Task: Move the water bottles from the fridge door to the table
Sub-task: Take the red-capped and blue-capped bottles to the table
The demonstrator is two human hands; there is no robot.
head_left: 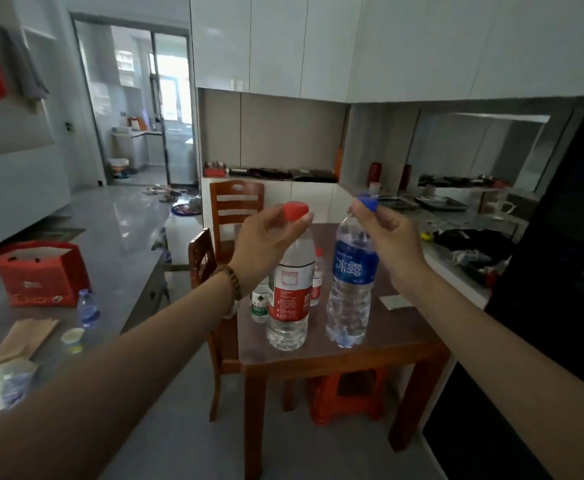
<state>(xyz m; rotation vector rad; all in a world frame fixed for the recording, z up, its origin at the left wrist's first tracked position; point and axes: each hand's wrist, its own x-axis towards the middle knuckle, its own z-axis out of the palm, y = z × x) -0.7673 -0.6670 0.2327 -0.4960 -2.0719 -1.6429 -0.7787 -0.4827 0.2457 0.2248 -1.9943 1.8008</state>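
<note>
My left hand (266,237) grips the neck of a clear bottle with a red cap and red label (290,296). In my right hand (387,233) hangs a clear bottle with a blue cap and blue label (351,292), pinched at the neck. Both bottles are upright over the near part of the brown wooden table (398,337); I cannot tell whether their bases touch it. Two smaller bottles stand further back on the table: a green-labelled one (260,304) and a red-capped one (317,278), partly hidden behind the held bottles.
A white card (396,301) lies on the table's right side. Wooden chairs (235,202) stand behind and left of the table, a red stool (346,393) under it. A grey counter at left holds a red bag (41,271) and a small bottle (88,308). A dark appliance (560,271) rises at right.
</note>
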